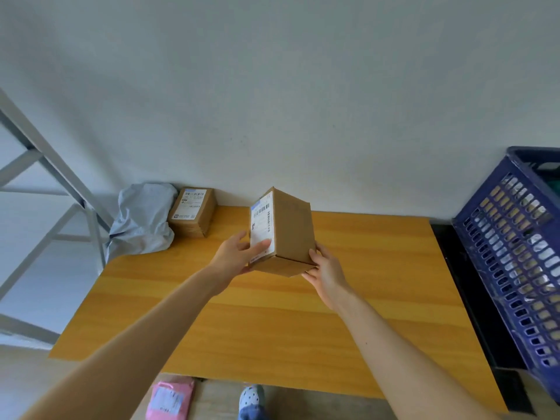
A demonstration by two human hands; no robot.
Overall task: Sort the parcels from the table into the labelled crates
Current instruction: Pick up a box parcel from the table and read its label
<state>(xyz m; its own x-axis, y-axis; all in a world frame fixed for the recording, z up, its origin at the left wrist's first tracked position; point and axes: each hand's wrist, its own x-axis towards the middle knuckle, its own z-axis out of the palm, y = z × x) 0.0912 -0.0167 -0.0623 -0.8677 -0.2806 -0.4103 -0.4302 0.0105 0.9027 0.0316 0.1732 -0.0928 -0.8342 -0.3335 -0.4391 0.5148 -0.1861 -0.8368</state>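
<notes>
A brown cardboard parcel (289, 231) with a white shipping label is held up above the wooden table (272, 322), tilted with its label turned to the left. My left hand (238, 256) grips its left lower side, thumb across the label. My right hand (325, 272) holds its lower right corner from below. At the table's far left lie a smaller labelled cardboard parcel (192, 212) and a grey plastic mailer bag (142, 221) beside it. A blue slatted crate (515, 247) stands to the right of the table.
A white wall runs behind the table. A grey metal shelf frame (51, 177) stands at the left. On the floor below the table's near edge lie a pink mailer (169, 400) and a spotted slipper (251, 400). A black strip separates table and crate.
</notes>
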